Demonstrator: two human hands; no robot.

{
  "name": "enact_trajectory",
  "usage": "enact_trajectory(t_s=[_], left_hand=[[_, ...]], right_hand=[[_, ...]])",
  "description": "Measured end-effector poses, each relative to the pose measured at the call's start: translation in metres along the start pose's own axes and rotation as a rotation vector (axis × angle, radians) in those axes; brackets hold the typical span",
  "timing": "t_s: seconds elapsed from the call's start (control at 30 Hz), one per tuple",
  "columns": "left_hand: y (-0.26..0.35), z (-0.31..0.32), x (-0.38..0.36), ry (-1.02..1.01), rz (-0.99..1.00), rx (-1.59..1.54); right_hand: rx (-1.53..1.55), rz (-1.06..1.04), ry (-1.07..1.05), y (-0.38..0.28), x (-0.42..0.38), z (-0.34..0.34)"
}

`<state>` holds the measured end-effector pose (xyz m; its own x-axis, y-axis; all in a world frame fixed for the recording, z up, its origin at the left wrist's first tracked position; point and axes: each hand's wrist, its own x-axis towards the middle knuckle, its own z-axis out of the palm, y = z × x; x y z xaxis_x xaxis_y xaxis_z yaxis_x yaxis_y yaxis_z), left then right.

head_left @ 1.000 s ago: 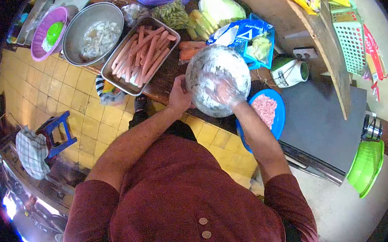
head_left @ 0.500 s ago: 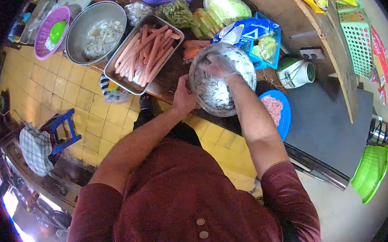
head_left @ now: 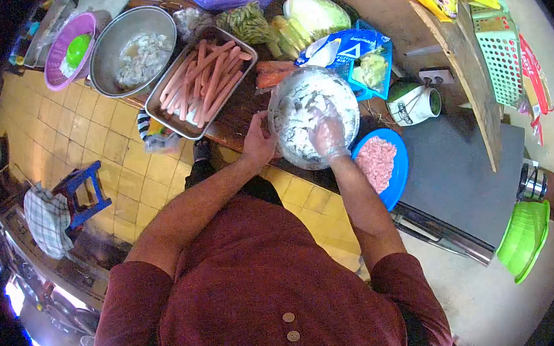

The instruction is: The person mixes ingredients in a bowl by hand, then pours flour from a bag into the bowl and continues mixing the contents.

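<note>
A round metal bowl (head_left: 351,107) stands on the counter edge in front of me. Inside it lies a white, floury mass (head_left: 304,100) with dark streaks. My left hand (head_left: 260,140) grips the bowl's left rim, fingers closed around it. Within the bowl, my right hand (head_left: 328,137) wears a clear plastic glove and reaches down into the white mass near the front right side. Its fingertips are buried or blurred, so I cannot make out whether they hold anything. Close by on the right, a blue plate (head_left: 403,164) bears pink minced meat (head_left: 377,164).
Left of the bowl, a metal tray (head_left: 181,128) holds several sausages (head_left: 209,81). Beyond it are a large pot (head_left: 99,63) and a purple basket (head_left: 54,63). Carrots (head_left: 275,77), cabbage (head_left: 317,12) and a blue basket (head_left: 383,88) stand behind. A blue stool (head_left: 86,196) is on the floor.
My right hand has moved from the far part of the bowl toward its near right side, its wrist drawn closer to me. My left hand stays on the rim.
</note>
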<state>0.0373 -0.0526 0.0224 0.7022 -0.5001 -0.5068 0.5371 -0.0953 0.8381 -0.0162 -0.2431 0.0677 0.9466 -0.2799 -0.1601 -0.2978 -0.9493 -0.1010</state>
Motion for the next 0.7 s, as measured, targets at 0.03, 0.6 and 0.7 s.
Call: enact_trajectory(t_s=[0.03,0.6,0.7], left_hand=[[0.001,-0.001,0.0,-0.003,0.0,0.008],[-0.015,-0.009,0.015,-0.075,0.012,0.037],[-0.012,-0.009,0.013,-0.113,0.024,-0.148]], right_hand=[[0.077,0.005,0.032,0.008,0.007,0.001],[0.729,0.088,0.082,0.007,0.004,-0.152],[0.784,0.116,0.055,0.02,-0.005,-0.153]])
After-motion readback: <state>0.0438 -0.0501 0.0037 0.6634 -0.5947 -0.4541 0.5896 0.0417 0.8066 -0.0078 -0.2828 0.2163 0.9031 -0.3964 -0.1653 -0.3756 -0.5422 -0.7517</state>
